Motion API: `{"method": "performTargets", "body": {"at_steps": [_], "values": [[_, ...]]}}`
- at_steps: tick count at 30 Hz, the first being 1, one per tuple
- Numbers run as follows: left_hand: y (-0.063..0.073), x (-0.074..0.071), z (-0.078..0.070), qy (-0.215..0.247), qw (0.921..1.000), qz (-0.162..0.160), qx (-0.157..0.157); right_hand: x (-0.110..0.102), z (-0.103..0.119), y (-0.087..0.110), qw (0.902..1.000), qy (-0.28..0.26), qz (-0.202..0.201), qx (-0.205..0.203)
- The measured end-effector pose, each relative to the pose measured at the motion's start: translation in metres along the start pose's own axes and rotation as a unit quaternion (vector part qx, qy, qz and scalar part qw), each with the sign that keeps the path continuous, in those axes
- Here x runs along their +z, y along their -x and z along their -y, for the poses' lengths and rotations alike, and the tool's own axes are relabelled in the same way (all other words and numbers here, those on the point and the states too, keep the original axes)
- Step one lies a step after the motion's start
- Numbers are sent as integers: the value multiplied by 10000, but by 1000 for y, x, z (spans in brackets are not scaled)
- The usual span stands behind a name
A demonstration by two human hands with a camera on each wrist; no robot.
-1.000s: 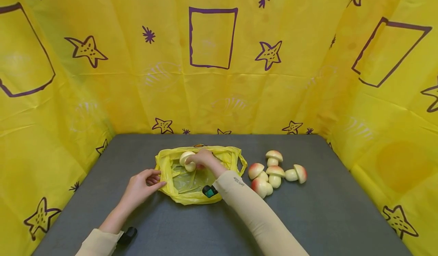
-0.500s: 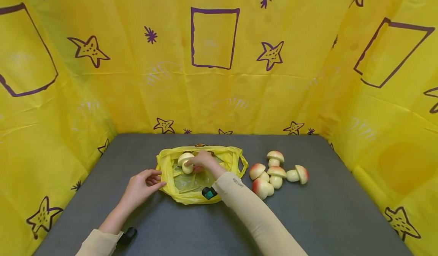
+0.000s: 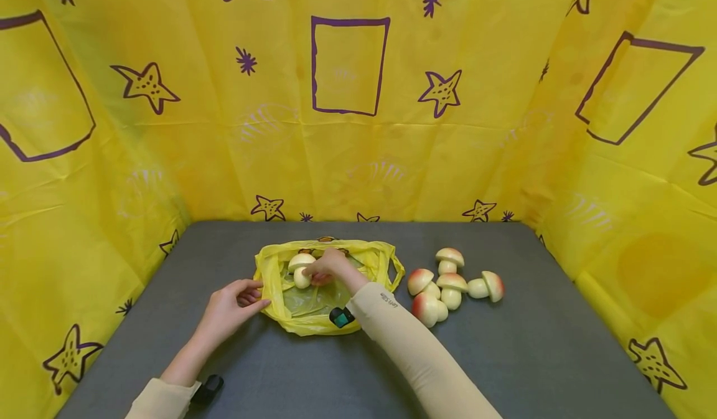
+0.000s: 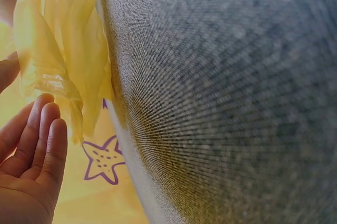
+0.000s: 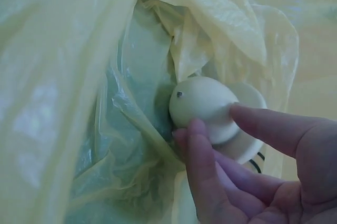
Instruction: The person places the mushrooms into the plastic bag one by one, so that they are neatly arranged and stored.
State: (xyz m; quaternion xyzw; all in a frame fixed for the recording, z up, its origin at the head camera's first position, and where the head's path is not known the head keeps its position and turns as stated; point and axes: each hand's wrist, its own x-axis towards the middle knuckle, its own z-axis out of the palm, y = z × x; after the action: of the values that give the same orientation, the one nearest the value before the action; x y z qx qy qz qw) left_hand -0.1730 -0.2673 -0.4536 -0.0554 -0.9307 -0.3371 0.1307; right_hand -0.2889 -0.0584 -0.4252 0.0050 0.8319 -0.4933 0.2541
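Observation:
A yellow plastic bag (image 3: 313, 329) lies with its mouth spread open on the table. My right hand (image 3: 332, 266) reaches into the mouth and holds a toy mushroom (image 3: 302, 277) by its pale stem. In the right wrist view the thumb and fingers pinch that toy mushroom (image 5: 202, 103), its rounded stem end facing the camera and the bag's thin folds (image 5: 126, 98) around it. At the bag's left rim is my left hand (image 3: 229, 304). The left wrist view shows its fingers (image 4: 55, 145) fairly straight, tips right at the hanging edge of the bag (image 4: 52, 50).
Several toy mushrooms (image 3: 452, 288) with red-tinged caps lie in a cluster right of the bag, one (image 3: 486, 286) on its side. The dark grey table (image 3: 538, 357) is enclosed at the back and sides by yellow cloth (image 3: 358, 145) printed with purple stars.
My right hand has moved the mushroom slightly left and lower into the bag, and its cap now points more upward. My left hand stays at the bag's left rim.

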Motion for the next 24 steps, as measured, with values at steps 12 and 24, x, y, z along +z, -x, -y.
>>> {"method": "performTargets", "body": {"at_steps": [12, 24], "values": [[0, 0, -1, -59, 10000, -17, 39, 3, -1, 3, 9992, -314, 243, 57], [0, -2, -2, -48, 10000, -59, 38, -8, 3, 7, 9996, 259, -49, 25]]}}
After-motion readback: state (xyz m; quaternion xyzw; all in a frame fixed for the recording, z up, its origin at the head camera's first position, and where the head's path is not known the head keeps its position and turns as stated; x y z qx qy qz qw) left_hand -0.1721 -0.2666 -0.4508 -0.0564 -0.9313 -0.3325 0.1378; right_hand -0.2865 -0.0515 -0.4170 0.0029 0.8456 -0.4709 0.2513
